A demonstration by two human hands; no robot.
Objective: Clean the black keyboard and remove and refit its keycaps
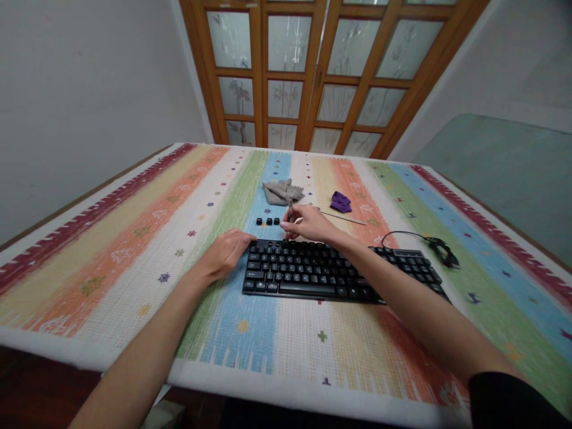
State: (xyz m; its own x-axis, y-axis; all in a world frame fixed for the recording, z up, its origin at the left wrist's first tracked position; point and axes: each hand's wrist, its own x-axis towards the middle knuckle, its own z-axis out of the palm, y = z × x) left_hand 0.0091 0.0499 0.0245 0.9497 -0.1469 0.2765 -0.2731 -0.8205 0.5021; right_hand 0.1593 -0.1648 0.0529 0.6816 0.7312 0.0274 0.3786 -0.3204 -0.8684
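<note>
A black keyboard [304, 271] lies flat on the striped cloth. At its upper left corner rests my left hand [227, 253], fingers curled and gripping the edge. My right hand [310, 223] is over the keyboard's back edge, its fingers closed around a slim silvery metal tool [291, 208]; the tool's exact kind and its lower end are hard to make out. Just behind the keyboard, left of my right hand, three loose black keycaps [269, 221] sit in a row. Gaps show in the top row of keys near the left. My right forearm covers part of the keyboard's right side.
Behind my right hand lies a crumpled grey cloth [282, 192], with a purple cloth [341, 202] to its right. A thin metal rod [346, 218] lies beyond my right wrist. The bundled black cable [442, 251] is at the right. Wooden glazed doors [261, 77] stand past the table.
</note>
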